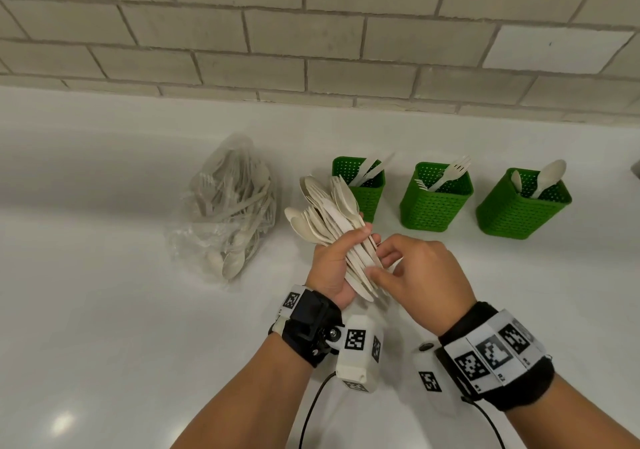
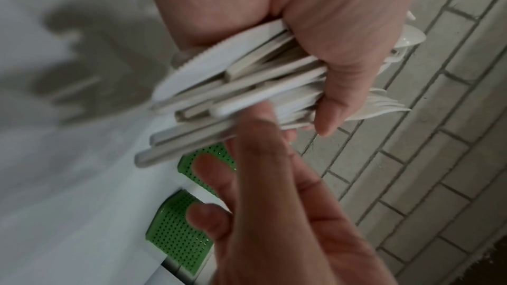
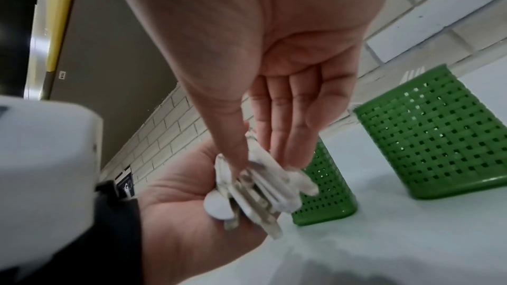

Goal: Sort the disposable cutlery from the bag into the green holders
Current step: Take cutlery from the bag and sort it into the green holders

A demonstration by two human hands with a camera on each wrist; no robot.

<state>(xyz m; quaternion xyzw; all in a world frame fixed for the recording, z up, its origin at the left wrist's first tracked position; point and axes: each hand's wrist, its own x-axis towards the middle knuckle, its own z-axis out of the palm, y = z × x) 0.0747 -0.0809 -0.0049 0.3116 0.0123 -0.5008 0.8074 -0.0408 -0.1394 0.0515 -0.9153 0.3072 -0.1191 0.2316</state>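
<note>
I keep the mixed bundle of cutlery (image 1: 332,226) fanned upright in my left hand (image 1: 334,265), fingers wrapped tight round the handles, so each type shows. My right hand (image 1: 419,272) pinches one handle end with thumb and forefinger, other fingers loose. The bag (image 1: 225,206) lies left; the three green holders (image 1: 436,202) stand just beyond

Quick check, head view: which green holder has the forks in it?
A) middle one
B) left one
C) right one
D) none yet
A: fork tines stick out of the middle holder, while the left holder shows knives and the right holder shows spoons.
</note>
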